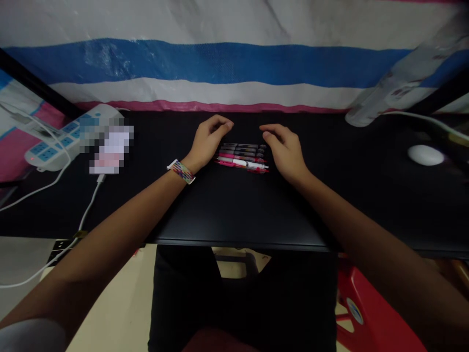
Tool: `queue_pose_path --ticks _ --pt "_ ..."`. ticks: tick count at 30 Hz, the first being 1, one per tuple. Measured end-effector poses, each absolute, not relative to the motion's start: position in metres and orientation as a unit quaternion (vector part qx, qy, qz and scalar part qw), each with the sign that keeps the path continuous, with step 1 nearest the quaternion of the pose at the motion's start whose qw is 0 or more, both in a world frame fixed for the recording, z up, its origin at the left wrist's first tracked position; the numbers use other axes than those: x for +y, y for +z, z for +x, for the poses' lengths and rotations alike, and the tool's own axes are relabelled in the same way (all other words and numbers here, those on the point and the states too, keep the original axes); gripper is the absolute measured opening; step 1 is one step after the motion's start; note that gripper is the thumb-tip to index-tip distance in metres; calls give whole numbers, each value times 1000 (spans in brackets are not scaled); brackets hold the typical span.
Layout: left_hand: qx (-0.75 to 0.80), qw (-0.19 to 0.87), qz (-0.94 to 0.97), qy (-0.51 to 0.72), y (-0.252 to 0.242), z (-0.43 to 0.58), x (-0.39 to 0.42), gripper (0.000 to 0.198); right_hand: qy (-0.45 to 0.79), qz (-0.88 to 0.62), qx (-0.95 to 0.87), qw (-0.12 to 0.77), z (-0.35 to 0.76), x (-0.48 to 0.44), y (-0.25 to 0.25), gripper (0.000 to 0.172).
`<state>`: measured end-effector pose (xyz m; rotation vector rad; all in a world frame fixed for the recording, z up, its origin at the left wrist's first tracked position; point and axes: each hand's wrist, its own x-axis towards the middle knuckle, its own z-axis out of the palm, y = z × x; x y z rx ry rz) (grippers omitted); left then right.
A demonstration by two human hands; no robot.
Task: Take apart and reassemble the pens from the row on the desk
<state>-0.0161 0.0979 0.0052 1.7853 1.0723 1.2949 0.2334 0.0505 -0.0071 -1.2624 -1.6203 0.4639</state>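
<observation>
Currently, pens (244,158): a side-by-side row on the dark surface (238,205), between the two hands and a little nearer the person than the fingertips.
Left hand (206,142): fingers loosely curved, thumb close to the index finger, nothing seen held; it rests just beside the row's left ends. Whether the hidden fingers touch a pen, I cannot tell.
Right hand (289,152): index finger and thumb slightly apart, nothing between them, palm side facing the row's right ends.
Dark pens (242,145): the far edge of the row, nearest both sets of fingertips; one pen would best be pinched singly from here, so its neighbours do not roll.
White pen (252,164): near side of the row, farther from the fingertips, beside the red pen (259,170).
Pen ends: slightly uneven; light, equal pressure from both sets of fingers would probably square them, while a one-sided push could skew the row.
</observation>
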Motion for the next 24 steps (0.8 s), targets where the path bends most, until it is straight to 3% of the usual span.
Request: queue_pose_path --ticks 6,24 --pt "411 399 622 533 -3 -11 83 21 272 -506 -625 529 208 43 -13 27" --pt "401 386 630 542 -5 -1 68 31 208 -473 -713 474 205 35 0 23"
